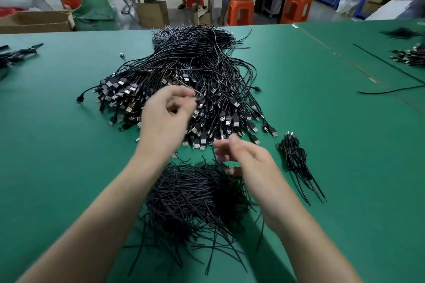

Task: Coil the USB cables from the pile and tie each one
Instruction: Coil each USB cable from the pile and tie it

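- Head view: the pile (184,69) of black USB cables lies mid-desk (69,156), directly ahead of both hands.
- Cable long axes run roughly away from the person. The plugs (227,119) fan along the near edge, and the plain ends lie at the far side.
- Left hand (166,117) is the nearer to the pile, hanging over the plug edge, left of centre. Its fingers curl towards the thumb; motion blur hides whether they pinch a cable.
- Right hand (241,156) is just short of the plugs and above the ties (195,197). Its fingers are loosely spread with the thumb apart, and nothing shows in its grip.
- Ties form a loose black heap between the forearms, just on the near side of the pile.
- Coils (294,158) lie to the right of the right hand, tails pointing towards the person.
- Judgement: the next pick is a plug at the near edge, drawn towards the person along the cable axis. Neighbouring cables may drag with it.
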